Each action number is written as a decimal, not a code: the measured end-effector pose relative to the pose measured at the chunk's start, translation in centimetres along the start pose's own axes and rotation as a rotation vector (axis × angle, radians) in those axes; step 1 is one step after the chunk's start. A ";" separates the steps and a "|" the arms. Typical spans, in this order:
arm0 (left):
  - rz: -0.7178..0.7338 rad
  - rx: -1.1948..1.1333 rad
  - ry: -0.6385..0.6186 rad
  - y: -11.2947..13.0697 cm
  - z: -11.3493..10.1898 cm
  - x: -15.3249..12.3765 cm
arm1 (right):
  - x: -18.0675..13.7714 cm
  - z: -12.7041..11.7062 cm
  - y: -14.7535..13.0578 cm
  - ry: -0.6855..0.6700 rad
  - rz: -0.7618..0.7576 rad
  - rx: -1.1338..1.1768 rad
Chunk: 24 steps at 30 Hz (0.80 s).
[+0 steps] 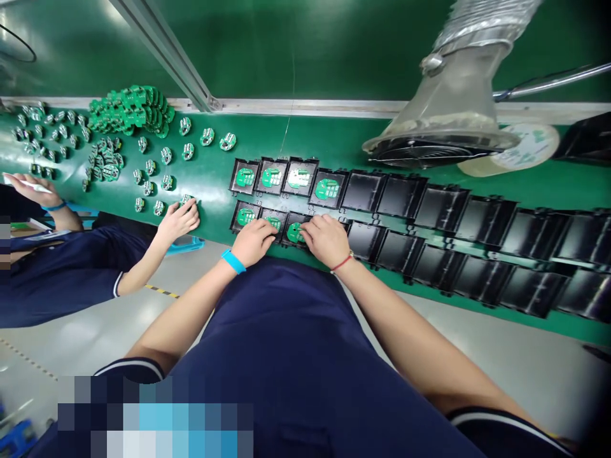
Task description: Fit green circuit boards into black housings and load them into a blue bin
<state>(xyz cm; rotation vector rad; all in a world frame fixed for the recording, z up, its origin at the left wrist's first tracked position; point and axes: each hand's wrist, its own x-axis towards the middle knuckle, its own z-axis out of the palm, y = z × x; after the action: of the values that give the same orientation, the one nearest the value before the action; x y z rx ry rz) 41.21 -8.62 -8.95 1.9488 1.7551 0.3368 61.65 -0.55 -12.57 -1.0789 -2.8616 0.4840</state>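
Two rows of black plastic cases lie on the green bench, and several on the left hold round green circuit boards. My right hand (327,240) reaches into a lower-row case, thumb and fingers closed at the edge of a circuit board (294,233). My left hand (254,242) has its fingers curled together over the neighbouring case, beside another circuit board (273,222); whatever is between those fingertips is hidden. Above, in the far row, a circuit board (300,177) lies flat in its case. The far row's fourth case holds a further circuit board (327,189).
Cases without boards (401,194) run off to the right. A fume extractor hood (439,121) hangs over the far row. On the left, a co-worker's hand (179,219) touches one of several small round assemblies, near a pile of green boards (128,109).
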 end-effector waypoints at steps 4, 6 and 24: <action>-0.015 0.091 -0.029 -0.2 0.7 -0.5 | 0.3 0.9 0.3 0.049 0.023 -0.032; -0.019 0.117 -0.036 -0.2 0.6 -0.6 | 0.4 1.1 0.6 0.057 0.015 -0.036; 0.267 0.502 -0.348 1.2 2.6 2.2 | 0.7 1.5 0.9 0.073 -0.022 -0.042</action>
<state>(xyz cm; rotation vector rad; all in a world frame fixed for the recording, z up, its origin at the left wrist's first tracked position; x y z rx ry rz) 43.80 -6.99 -10.86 2.4163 1.4437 -0.3787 61.49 0.10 -14.29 -1.0472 -2.8294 0.3763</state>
